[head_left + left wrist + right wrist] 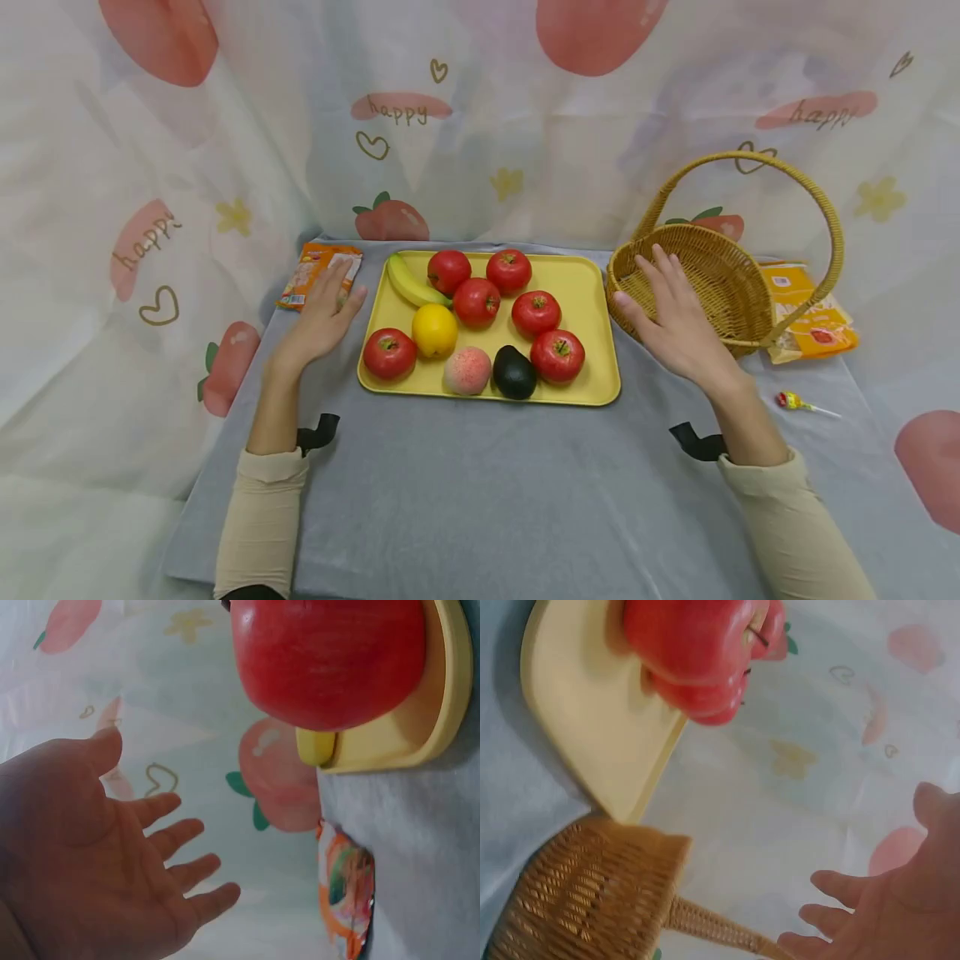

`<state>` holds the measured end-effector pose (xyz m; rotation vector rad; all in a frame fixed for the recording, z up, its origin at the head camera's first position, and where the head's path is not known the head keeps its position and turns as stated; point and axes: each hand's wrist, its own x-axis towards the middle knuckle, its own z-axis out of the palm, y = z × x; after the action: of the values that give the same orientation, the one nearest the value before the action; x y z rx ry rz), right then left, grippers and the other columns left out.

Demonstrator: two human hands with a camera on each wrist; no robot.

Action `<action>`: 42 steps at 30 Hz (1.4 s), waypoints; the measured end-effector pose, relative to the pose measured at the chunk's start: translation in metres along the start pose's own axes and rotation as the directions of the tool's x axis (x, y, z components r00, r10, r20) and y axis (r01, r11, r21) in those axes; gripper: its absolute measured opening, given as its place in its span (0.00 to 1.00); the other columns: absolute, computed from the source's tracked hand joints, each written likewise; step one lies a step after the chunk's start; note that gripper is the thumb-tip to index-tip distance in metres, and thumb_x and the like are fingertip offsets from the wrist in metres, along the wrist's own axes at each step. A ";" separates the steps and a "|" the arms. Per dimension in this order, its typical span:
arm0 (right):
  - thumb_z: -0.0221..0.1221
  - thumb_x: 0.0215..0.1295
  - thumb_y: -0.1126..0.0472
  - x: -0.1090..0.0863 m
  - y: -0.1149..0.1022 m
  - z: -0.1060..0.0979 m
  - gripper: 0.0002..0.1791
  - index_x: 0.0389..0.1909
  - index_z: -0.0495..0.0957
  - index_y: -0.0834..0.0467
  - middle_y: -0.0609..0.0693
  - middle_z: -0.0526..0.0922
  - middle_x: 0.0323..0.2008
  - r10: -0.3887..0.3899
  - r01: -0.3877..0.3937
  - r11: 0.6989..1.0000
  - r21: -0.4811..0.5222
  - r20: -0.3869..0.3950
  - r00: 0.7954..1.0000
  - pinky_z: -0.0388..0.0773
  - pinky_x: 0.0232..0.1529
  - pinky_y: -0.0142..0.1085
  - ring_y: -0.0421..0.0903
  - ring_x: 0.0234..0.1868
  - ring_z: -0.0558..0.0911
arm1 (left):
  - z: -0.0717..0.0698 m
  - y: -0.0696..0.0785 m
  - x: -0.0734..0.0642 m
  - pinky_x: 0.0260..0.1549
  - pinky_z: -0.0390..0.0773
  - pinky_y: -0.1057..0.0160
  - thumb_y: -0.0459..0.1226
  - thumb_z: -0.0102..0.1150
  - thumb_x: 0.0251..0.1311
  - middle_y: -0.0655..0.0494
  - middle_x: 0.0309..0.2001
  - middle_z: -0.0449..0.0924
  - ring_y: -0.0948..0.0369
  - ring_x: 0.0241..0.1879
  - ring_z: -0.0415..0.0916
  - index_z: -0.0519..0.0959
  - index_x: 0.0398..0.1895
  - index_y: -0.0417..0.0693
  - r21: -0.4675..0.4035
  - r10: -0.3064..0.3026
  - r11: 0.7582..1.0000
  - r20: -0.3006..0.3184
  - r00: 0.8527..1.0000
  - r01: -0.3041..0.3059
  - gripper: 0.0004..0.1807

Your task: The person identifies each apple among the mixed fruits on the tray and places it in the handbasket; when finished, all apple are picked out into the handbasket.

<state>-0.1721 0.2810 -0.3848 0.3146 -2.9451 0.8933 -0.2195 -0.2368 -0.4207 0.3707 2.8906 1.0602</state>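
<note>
My left hand (318,321), fingers straight and spread, is raised left of a yellow tray (592,333) and overlaps an orange snack packet (300,275) in the head view. The right hand (684,329), also with straight fingers, overlaps the front of a wicker basket (738,283) with a tall arched handle. Both hands hold nothing. On the tray lie several red apples (558,357), a banana (411,283), a yellow lemon-like fruit (434,331), a pink peach (468,371) and a dark avocado (514,372). The left wrist view shows an apple (330,660) close up.
Right of the basket lies an orange and yellow snack packet (813,321), partly behind the handle. A wrapped lollipop (806,404) rests in front of it. Grey cloth (480,492) covers the table, and a printed curtain (480,175) hangs behind and at the sides.
</note>
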 end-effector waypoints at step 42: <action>0.53 0.82 0.56 0.016 0.019 0.064 0.29 0.73 0.65 0.71 0.69 0.69 0.71 0.099 -0.380 0.638 0.670 0.418 0.903 0.80 0.54 0.62 0.58 0.66 0.77 | 0.040 -0.034 0.036 0.73 0.63 0.43 0.41 0.44 0.82 0.34 0.78 0.58 0.43 0.76 0.60 0.47 0.84 0.39 -0.715 -0.320 0.597 0.203 0.925 0.364 0.36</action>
<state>-0.1910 0.2581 -0.4465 0.0800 -2.7530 2.3086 -0.2570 -0.2281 -0.4713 -0.2019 2.0494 1.9359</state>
